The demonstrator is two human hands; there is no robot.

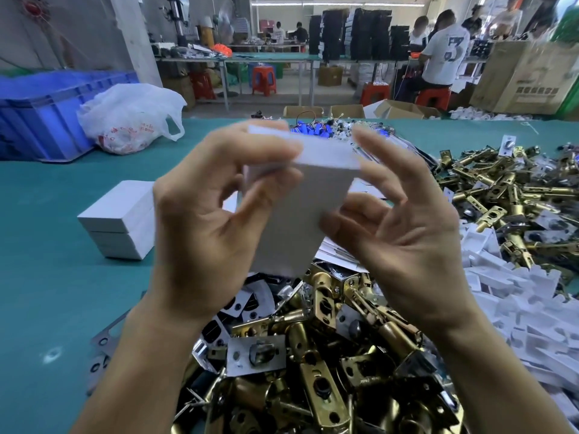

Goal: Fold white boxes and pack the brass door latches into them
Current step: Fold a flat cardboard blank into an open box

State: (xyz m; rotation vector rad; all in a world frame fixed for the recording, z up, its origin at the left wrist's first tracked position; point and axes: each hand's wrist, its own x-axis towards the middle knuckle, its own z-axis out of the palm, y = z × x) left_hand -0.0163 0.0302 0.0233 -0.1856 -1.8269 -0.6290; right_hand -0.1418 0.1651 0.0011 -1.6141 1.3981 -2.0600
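Note:
I hold a white box [300, 211] up in front of me, above the table, with both hands. My left hand [206, 223] grips its left side, fingers curled over the top edge. On the right side my right hand [398, 223] pinches the box between thumb and fingers. The box is blurred, so its flaps are hard to read. Under my hands lies a heap of brass door latches [313, 355], and more brass latches [501, 189] are piled at the right.
Two closed white boxes [122, 217] are stacked on the green table [47, 277] at the left. White foam inserts [517, 296] spread along the right. A blue crate [44, 117] and a plastic bag [128, 117] stand at the far left. People work at benches behind.

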